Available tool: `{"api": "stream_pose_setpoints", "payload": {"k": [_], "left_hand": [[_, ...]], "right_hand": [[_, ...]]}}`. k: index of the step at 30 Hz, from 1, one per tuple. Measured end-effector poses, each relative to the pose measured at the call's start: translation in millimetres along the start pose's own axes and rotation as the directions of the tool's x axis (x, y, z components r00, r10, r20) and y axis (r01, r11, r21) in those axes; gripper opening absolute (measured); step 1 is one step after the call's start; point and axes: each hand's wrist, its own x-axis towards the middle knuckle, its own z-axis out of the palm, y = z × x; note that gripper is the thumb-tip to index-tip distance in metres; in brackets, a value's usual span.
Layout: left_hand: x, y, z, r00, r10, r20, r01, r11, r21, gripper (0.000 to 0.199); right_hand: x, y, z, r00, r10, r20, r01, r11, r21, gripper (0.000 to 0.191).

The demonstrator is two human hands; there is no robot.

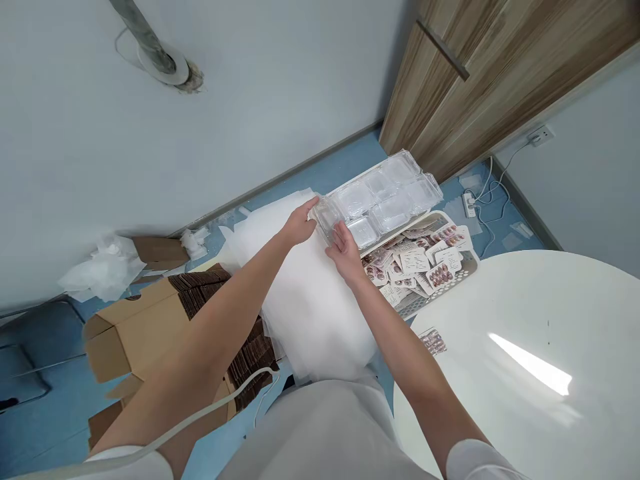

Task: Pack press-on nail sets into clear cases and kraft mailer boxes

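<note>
Handling one clear plastic case right at the centre of the frame, with similar clear cases lying to its upper right; how many are finished, I can't tell. Both arms stretch inward from the lower edge: the left hand pinches the case's edge, the right hand angles up alongside, its grip unclear, over the white sheets.
</note>
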Motion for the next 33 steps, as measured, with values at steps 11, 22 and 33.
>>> {"api": "stream_pose_setpoints", "payload": {"k": [11, 22, 33], "left_hand": [[-30.5, 20.6, -1.6, 0.994, 0.081, -0.073, -0.08, 0.997, 0.011, 0.061], [-160.6, 53.6, 17.1, 0.989, 0.122, 0.088, -0.099, 0.968, -0.229, 0.045], [-282.5, 66.5, 70.7, 0.971, 0.073, 0.23, 0.068, 0.83, -0.553, 0.05]], "right_hand": [[-16.8, -4.9, -0.7, 0.988, -0.141, -0.06, 0.136, 0.987, -0.085, 0.065], [-143.3, -1.3, 12.3, 0.918, -0.284, -0.276, 0.263, 0.958, -0.112, 0.058], [-294.2, 24.3, 19.2, 0.82, -0.3, -0.488, 0.26, 0.954, -0.15, 0.046]]}}
